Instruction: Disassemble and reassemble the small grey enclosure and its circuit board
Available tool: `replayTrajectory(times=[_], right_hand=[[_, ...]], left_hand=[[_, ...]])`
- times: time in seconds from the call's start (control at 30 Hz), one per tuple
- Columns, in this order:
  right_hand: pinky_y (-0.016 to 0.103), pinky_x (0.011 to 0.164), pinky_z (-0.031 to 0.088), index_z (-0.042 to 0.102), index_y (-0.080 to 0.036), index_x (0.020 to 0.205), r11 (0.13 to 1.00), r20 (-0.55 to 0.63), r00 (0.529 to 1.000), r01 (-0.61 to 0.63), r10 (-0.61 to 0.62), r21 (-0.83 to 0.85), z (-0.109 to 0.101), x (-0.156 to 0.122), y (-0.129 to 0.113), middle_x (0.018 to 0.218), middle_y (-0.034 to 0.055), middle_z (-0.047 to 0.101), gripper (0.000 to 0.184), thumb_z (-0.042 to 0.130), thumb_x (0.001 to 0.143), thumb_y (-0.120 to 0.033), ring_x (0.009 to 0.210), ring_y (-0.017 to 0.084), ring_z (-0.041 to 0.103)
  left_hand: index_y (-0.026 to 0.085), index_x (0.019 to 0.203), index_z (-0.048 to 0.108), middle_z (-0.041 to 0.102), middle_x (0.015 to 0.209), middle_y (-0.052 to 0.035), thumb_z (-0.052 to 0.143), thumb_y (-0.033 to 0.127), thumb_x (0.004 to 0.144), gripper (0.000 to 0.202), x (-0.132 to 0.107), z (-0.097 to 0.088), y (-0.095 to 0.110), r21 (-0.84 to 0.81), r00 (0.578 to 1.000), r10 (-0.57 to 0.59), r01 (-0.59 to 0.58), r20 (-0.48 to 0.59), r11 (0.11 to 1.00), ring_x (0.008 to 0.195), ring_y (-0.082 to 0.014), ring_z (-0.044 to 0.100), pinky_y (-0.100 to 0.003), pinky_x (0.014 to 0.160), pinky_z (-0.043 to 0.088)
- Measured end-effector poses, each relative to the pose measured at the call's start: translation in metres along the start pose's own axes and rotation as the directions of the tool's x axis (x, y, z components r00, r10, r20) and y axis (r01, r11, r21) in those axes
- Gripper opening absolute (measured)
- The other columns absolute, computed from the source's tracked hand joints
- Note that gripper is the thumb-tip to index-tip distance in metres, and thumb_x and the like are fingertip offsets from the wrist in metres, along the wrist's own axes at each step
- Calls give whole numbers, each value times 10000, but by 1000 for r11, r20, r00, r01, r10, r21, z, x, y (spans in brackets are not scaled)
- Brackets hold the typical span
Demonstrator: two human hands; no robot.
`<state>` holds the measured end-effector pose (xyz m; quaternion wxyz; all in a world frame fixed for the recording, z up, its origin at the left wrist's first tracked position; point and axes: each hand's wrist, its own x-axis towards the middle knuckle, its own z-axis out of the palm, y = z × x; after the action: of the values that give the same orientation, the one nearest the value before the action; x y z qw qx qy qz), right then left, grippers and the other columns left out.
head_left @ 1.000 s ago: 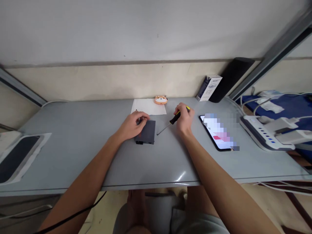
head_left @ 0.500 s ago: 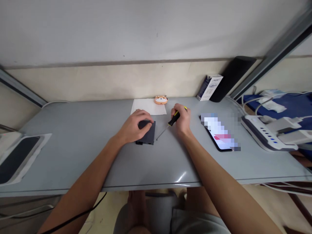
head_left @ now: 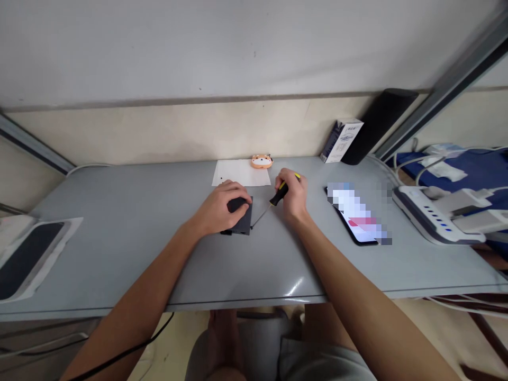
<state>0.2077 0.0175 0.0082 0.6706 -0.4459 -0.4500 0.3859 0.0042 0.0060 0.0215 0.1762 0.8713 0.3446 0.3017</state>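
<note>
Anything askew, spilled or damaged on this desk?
Nothing stands out. The left hand holds the box flat on the table; the right hand holds a screwdriver with its tip at the box's edge. No spill or breakage shows.

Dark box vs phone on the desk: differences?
The dark box is covered by the left hand; the phone lies untouched. The dark box is matte and blocky; the phone is thin with a lit screen. Both lie flat on the grey table.
</note>
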Motion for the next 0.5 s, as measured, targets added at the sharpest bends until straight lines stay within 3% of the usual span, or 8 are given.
replayTrajectory(times=[0.13,0.27,0.4,0.5], right_hand=[[300,558,292,455,-235,509,997,-95,995,-6,13,79,-3,6,6,536,-23,409,309,552,773,-364,570,129,374],[275,520,316,467,-235,578,973,-270,952,-86,143,212,-4,13,9,562,-28,450,246,575,750,-375,562,120,386],[248,474,323,474,-236,639,952,-347,905,-161,247,260,-4,15,6,615,-31,492,209,584,754,-371,563,112,407],[228,478,347,491,-231,657,950,-358,896,-176,264,258,-4,15,4,650,-29,515,198,587,765,-366,586,107,438]], left_hand=[[220,974,754,727,1035,-54,628,273,964,137,0,-3,4,-30,999,-19,21,49,999,1049,-233,652,-426,984,508],[235,988,775,716,1050,-52,708,361,949,148,1,-6,7,-47,994,-25,30,111,998,1042,-242,638,-426,969,510],[229,953,777,723,977,-48,710,347,961,136,2,-2,6,-56,997,-25,29,78,998,990,-229,645,-399,916,528],[224,916,774,733,921,-44,667,310,984,152,2,-1,3,-45,999,-44,46,30,998,951,-219,652,-385,893,535]])
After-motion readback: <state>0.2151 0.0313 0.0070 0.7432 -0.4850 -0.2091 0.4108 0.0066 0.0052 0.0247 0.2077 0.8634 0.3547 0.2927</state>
